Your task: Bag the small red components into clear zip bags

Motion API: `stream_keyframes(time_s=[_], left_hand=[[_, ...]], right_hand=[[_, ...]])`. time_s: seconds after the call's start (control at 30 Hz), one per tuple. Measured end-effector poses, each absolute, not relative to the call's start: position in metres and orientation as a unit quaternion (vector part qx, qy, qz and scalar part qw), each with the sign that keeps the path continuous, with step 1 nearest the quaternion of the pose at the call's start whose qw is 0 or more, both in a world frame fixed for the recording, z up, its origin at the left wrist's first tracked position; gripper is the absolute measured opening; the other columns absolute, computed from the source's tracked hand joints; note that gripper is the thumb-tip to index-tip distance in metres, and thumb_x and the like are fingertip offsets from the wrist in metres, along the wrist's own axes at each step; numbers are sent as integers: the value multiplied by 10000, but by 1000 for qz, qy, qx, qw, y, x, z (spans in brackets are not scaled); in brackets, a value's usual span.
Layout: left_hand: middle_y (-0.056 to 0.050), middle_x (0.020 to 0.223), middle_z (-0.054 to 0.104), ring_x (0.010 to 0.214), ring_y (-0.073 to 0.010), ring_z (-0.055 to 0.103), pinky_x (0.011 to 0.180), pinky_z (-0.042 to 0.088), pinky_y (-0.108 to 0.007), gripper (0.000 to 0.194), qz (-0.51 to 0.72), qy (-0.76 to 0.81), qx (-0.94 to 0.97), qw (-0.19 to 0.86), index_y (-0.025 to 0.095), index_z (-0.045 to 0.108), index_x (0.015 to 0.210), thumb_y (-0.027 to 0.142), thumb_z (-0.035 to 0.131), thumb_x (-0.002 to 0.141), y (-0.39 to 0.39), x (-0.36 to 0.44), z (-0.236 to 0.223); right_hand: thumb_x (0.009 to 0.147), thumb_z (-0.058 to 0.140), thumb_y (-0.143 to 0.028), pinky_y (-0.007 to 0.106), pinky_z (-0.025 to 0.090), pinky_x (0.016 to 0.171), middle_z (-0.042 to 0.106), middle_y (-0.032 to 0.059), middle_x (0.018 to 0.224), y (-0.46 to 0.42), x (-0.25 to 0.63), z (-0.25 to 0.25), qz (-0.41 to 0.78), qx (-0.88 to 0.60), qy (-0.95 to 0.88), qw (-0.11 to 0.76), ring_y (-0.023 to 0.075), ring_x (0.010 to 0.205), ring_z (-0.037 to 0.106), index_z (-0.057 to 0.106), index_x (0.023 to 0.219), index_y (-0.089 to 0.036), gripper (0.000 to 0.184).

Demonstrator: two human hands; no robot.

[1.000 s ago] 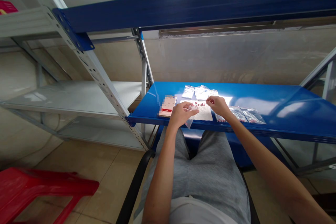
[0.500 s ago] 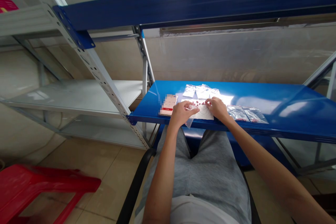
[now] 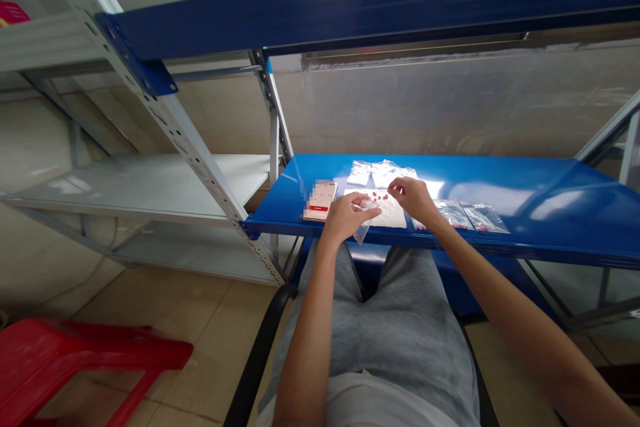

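My left hand [image 3: 349, 217] grips a small clear plastic bag [image 3: 362, 232], which hangs below the fingers over the front edge of the blue shelf [image 3: 530, 207]. My right hand [image 3: 413, 199] has its fingertips pinched together just above a white sheet [image 3: 390, 215] scattered with small red beads [image 3: 381, 197]. Whether those fingertips hold a bead is too small to tell. To the left of the sheet lies a phone [image 3: 320, 201] with a blurred screen. White packets [image 3: 385, 173] lie behind the sheet, and clear bags with red contents [image 3: 467, 215] lie to its right.
Pale metal shelving with perforated uprights [image 3: 195, 160] stands to the left, and a dark blue beam [image 3: 350, 17] crosses overhead. A red plastic stool [image 3: 85, 353] stands on the tiled floor at lower left. A black chair arm [image 3: 260, 360] runs beside my grey-clad lap.
My right hand has risen slightly from the white sheet since half a second ago. The left hand and its bag have barely moved.
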State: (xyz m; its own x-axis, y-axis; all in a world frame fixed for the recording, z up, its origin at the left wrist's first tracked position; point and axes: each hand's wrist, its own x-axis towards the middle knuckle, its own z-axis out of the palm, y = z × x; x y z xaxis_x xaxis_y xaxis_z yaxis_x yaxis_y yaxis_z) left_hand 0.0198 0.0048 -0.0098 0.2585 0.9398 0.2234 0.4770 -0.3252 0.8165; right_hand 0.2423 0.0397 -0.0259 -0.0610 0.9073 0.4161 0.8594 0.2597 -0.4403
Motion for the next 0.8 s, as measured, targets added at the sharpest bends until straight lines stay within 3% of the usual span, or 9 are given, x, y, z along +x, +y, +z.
stream_keyframes(time_s=[0.13,0.37,0.67,0.8], left_hand=[[-73,1094,770,924,-215,718,753,556,-283,516,370,476,731,319,191,738,1174,502,812,769,4,21,-8],[-92,1125,763,939,-228,725,754,549,-288,522,366,471,729,334,182,731,1184,478,823,764,3,19,-4],[-81,1129,764,912,-210,718,744,548,-274,508,367,459,734,341,180,739,1175,458,830,760,-1,19,-1],[-82,1103,765,921,-213,715,754,558,-282,532,373,458,733,338,173,732,1201,461,827,764,1,19,-4]], right_hand=[[897,630,-331,299,434,684,737,57,805,26,238,1,146,-497,-772,368,192,738,626,757,885,-178,199],[861,649,-436,341,479,761,766,85,874,11,227,12,299,-423,-790,328,213,788,647,780,925,-168,306],[882,624,-529,269,325,550,592,15,686,0,229,21,376,-409,-783,279,123,625,441,742,850,-148,400],[899,603,-552,259,346,530,590,19,696,4,233,19,381,-423,-765,302,131,629,470,751,899,-160,419]])
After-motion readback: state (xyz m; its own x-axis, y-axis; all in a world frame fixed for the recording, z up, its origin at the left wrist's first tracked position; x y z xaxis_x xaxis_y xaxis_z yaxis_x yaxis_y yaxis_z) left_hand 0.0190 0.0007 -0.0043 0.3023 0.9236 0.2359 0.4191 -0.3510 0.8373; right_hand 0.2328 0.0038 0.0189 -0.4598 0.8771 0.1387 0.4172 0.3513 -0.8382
